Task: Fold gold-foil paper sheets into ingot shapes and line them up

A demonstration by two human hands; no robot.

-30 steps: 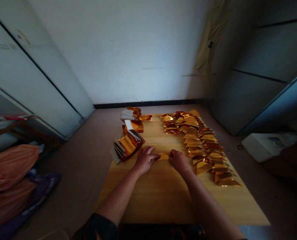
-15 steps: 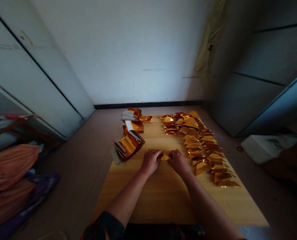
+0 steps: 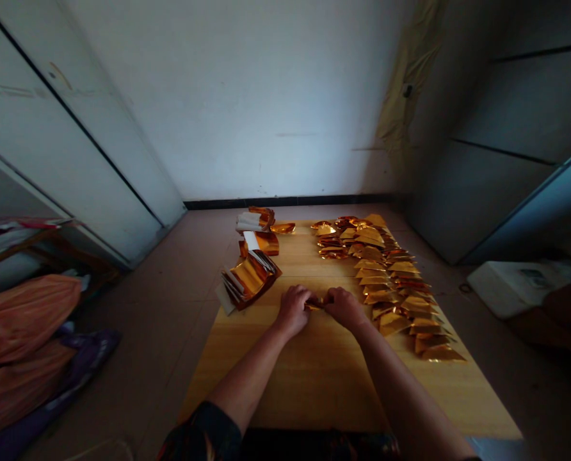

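A small piece of folded gold foil paper spans the gap between my two hands, just above the middle of the wooden table. My left hand is closed on its left end, and my right hand pinches its right end. Fingers cover most of the paper, so its full shape is hidden. To the left lie stacks of loose gold foil sheets with pale backs. Rows of folded gold foil pieces overlap along the table's right side.
A single gold piece lies at the table's far edge. Pale cabinets stand left, and grey panels rise right. A white box sits on the floor at right; orange cloth hangs at left.
The foil paper between my hands now looks narrower and flatter, its pointed flap no longer showing. Both hands stay nearly in place. The view has shifted slightly.
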